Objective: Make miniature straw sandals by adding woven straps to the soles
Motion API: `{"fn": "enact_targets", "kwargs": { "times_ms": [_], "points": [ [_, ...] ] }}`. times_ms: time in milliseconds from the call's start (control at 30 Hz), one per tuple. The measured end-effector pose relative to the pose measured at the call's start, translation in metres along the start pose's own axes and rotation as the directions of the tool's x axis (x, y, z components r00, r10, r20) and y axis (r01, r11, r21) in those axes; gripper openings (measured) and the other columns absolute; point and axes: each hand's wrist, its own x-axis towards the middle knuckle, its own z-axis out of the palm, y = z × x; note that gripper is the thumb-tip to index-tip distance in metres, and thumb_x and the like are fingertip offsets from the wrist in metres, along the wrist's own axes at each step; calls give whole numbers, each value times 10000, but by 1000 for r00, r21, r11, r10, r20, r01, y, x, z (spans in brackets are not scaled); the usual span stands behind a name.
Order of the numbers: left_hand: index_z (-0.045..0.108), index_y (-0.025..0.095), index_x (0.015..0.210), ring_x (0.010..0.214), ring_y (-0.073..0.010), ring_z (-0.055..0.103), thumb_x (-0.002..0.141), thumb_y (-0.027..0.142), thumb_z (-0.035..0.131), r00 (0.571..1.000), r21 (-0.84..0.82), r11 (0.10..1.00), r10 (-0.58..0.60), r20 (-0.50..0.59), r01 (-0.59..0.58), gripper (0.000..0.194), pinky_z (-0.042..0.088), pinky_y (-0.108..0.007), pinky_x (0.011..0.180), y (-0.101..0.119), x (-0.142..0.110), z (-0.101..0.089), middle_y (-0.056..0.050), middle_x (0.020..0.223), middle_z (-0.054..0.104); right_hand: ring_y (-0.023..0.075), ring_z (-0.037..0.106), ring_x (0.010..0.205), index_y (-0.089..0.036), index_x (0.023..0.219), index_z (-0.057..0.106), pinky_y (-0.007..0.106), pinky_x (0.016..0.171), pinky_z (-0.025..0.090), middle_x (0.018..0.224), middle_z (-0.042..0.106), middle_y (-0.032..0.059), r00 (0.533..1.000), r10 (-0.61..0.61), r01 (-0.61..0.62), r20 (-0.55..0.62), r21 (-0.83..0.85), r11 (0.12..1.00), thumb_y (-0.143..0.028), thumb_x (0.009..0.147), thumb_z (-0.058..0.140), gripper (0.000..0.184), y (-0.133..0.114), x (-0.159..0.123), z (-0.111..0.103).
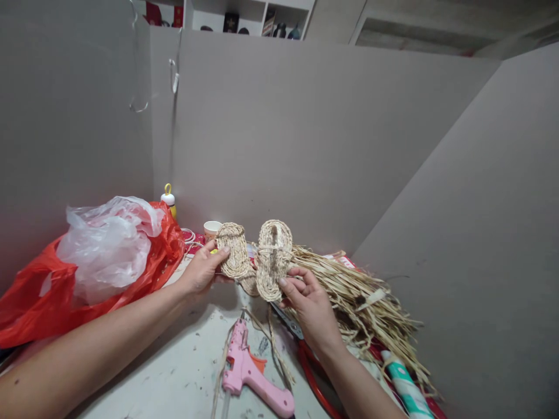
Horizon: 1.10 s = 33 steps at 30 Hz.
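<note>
My left hand pinches a small woven straw sandal by its edge and holds it upright. My right hand grips a second little straw sandal from below, right beside the first; the two nearly touch. Both are held just above the table, in front of a grey partition wall. A pile of loose dry straw lies right behind my right hand. Below the sandals a pink hot glue gun rests on the stained white table, with loose straw strands across it.
A red plastic bag with a clear bag on top fills the left side. A paper cup and a small yellow bottle stand at the back. Red-handled scissors and a teal-and-white tube lie at the right. Grey partitions enclose the table.
</note>
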Motion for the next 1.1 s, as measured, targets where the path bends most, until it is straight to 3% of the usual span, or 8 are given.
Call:
{"fn": "enact_targets", "kwargs": {
  "times_ms": [133,233,433,600,833,1000,1100],
  "points": [
    [511,166,1145,559,-141,641,617,262,792,1000,20,1000,-7,13,6,605,522,-226,461,1,-2,2,-51,804,705,107,509,564,-219,980,546,191,470,473,644,611,-53,999,7,-6,-37,26,1000,-379,683,769,405,1,1,0],
    [534,157,1071,561,-138,638,601,266,797,1000,23,1000,-6,10,6,549,512,-221,451,0,-3,2,-55,814,710,114,531,583,-200,1038,581,201,477,473,675,631,-38,998,17,-13,-64,56,998,-374,667,780,455,2,1,2],
    [581,132,965,614,-153,649,570,277,816,1000,5,1000,-16,-4,16,481,532,-258,529,-2,-2,1,-70,802,715,115,530,624,-194,944,623,192,466,460,742,634,-19,997,10,-5,-76,65,998,-388,652,780,383,1,-1,4],
    [587,137,943,619,-162,651,546,282,832,1000,-2,1000,-17,-18,17,488,525,-271,552,-2,-3,3,-67,783,716,114,517,590,-195,888,594,196,454,471,679,602,-34,992,75,-76,-104,-2,997,-408,616,781,392,8,4,0],
    [640,121,852,610,-142,631,578,297,815,999,18,999,-40,13,39,370,501,-247,557,-9,-3,2,-69,754,713,95,452,451,-181,752,575,226,420,472,519,489,-75,984,178,-180,-30,-160,971,-355,599,761,297,23,11,-8],
    [639,129,829,625,-154,641,586,295,815,1000,28,999,-27,3,27,343,508,-272,590,-15,1,-2,-64,752,712,130,495,454,-199,792,587,276,460,497,496,484,-80,990,139,-125,18,-332,935,-372,657,677,238,26,12,-11],
    [636,133,858,654,-166,651,588,287,813,1000,13,1000,-20,4,20,357,516,-288,613,-16,1,-3,-67,777,716,188,583,547,-190,738,637,328,566,509,537,587,-25,998,61,-46,15,-478,877,-314,624,685,175,21,15,-17]
  ]
}}
